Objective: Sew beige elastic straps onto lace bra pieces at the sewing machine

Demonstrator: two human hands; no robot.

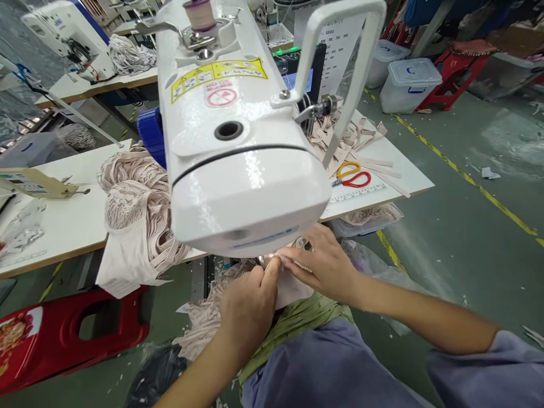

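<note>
A white sewing machine fills the middle of the view, and its head hides the needle area. Just below its front edge, my left hand pinches a piece of pale pink fabric. My right hand grips the same fabric from the other side, thumb and fingers close together near the left thumb. The fabric hangs over my lap. More beige lace garments droop below the table beside my left hand. On the left of the machine lies a heap of beige lace pieces.
Scissors with red and yellow handles lie on the right table by beige fabric strips. A red stool stands at lower left. White lidded bins sit on the floor at upper right. Another sewing machine is at upper left.
</note>
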